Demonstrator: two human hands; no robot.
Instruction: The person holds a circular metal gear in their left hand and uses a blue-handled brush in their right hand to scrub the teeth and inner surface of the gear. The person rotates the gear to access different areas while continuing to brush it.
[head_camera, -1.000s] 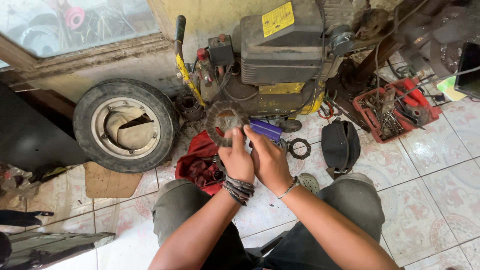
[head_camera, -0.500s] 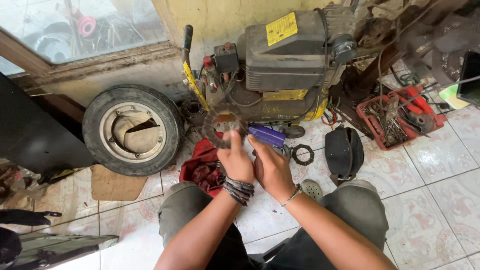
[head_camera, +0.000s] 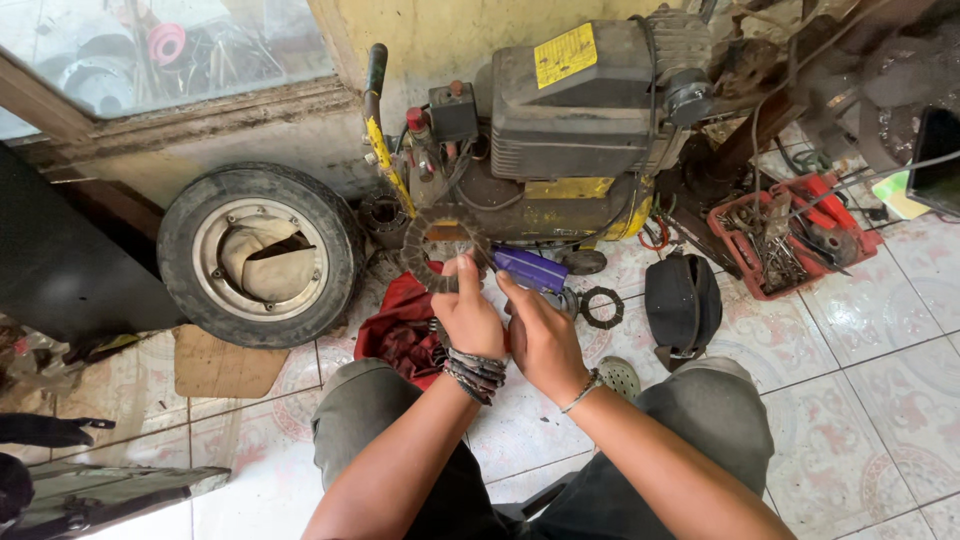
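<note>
My left hand (head_camera: 468, 315) holds up a dark toothed ring-shaped disc (head_camera: 427, 247) by its lower edge, thumb against it. My right hand (head_camera: 540, 332) is close beside the left, fingers curled near the disc's right lower rim; whether it grips the disc is unclear. Several dark rings hang around my left wrist (head_camera: 473, 371). A purple flat object (head_camera: 530, 268) lies just behind my right hand. Another toothed ring (head_camera: 600, 306) lies on the tiled floor to the right.
A yellow and black air compressor (head_camera: 560, 130) stands ahead. A small tyre on its rim (head_camera: 260, 255) lies at the left. A red cloth (head_camera: 400, 325), a black pouch (head_camera: 682, 300) and a red tray of tools (head_camera: 790, 235) sit on the floor.
The disc has stayed raised in my hands with small turning; my view shifted slightly, and the hands sit a little lower in the picture than a second ago.
</note>
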